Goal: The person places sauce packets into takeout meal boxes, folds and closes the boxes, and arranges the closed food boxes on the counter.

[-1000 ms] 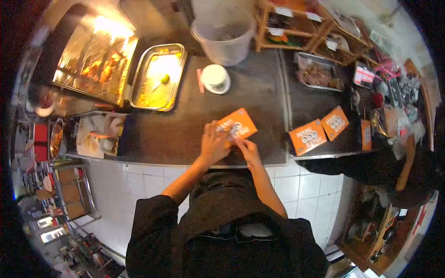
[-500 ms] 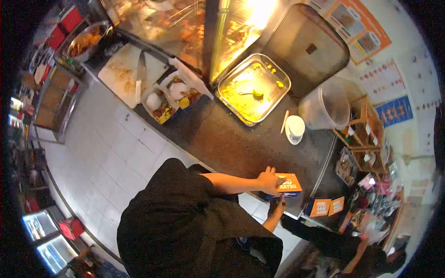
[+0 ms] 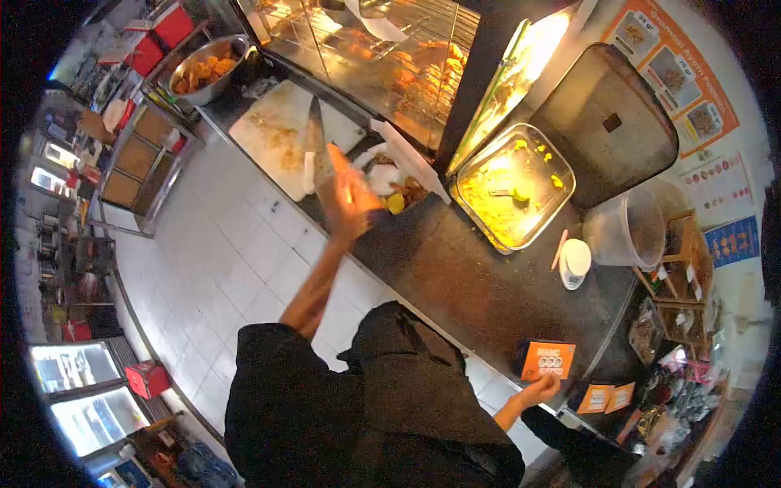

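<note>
Blurred by motion, my left hand [image 3: 351, 213] is at the far left of the counter, gripping the orange cardboard of a takeaway box [image 3: 348, 172]. Right beside it stands an open takeaway box [image 3: 384, 174] with rice, a yellow piece and brown food inside, its lid raised. My right hand [image 3: 540, 390] is at the counter's front right. Its bent fingers touch the near edge of a closed orange takeaway box [image 3: 550, 358] with white print.
A white cutting board [image 3: 272, 134] carries a knife [image 3: 315, 134]. Behind lie a metal tray [image 3: 561, 183] of yellow food, a small scale [image 3: 575, 262], a clear tub [image 3: 622, 228] and a heated glass display [image 3: 382, 65]. A black sleeve [image 3: 569, 443] shows at lower right.
My left hand has left the closed box and swung far left to the other boxes. The near box's orange lid now covers its food. My right hand stays by the closed box. The view has shifted.
</note>
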Action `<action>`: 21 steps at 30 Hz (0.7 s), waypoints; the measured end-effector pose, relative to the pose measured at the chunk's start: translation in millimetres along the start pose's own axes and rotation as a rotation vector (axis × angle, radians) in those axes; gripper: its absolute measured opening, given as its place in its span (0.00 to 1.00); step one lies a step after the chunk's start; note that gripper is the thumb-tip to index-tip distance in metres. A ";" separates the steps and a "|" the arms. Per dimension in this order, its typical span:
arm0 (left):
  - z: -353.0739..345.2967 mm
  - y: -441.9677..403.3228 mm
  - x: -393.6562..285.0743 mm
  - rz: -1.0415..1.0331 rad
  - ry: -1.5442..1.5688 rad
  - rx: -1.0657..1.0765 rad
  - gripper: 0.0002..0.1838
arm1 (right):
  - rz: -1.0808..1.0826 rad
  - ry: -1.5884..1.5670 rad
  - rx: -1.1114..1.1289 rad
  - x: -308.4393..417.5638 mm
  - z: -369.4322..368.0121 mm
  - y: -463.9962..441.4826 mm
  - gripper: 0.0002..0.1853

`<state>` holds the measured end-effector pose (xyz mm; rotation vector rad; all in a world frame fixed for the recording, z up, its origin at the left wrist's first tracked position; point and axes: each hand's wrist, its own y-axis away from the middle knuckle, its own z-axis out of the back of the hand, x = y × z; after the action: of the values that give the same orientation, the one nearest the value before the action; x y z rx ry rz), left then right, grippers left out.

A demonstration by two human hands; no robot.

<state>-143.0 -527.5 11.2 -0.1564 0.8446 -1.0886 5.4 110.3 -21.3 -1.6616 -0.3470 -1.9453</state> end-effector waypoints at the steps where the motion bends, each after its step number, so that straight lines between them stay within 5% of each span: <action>1: 14.7 -25.5 28.5 -0.011 -0.101 -0.147 0.23 | 0.066 -0.059 0.081 -10.4 -18.9 -0.9 0.08; 3: 19.0 -39.4 79.7 -0.029 0.123 -0.103 0.23 | -0.001 -0.044 0.393 68.8 -86.4 33.2 0.08; 5: 26.3 -38.9 75.8 -0.063 0.187 -0.139 0.23 | 0.263 -0.135 0.733 113.0 -142.2 53.4 0.07; 7: 33.9 -36.2 54.0 0.306 0.667 -0.323 0.23 | 0.404 0.050 0.976 173.6 -182.2 78.6 0.07; 9: 20.0 -29.1 74.7 0.458 0.772 -0.255 0.23 | 0.480 -0.081 1.143 195.3 -218.1 98.4 0.09; 11: -21.4 -11.3 152.7 0.379 0.497 0.035 0.21 | 0.446 -0.099 1.263 216.4 -242.9 114.5 0.13; 16: 36.2 -28.1 63.9 0.033 -0.064 0.372 0.12 | 0.806 -0.034 1.392 254.3 -299.0 140.4 0.36; 18: -12.0 -5.9 111.5 0.311 0.495 0.406 0.12 | 0.912 -0.082 1.456 255.5 -322.5 150.2 0.42; 21: -4.4 18.1 82.3 0.260 0.619 0.449 0.18 | 0.689 0.040 1.638 233.8 -335.1 162.5 0.48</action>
<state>-117.1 -585.6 -44.3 0.6811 1.1027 -1.0618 -199.1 -255.4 112.2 -0.4625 -0.8644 -0.6171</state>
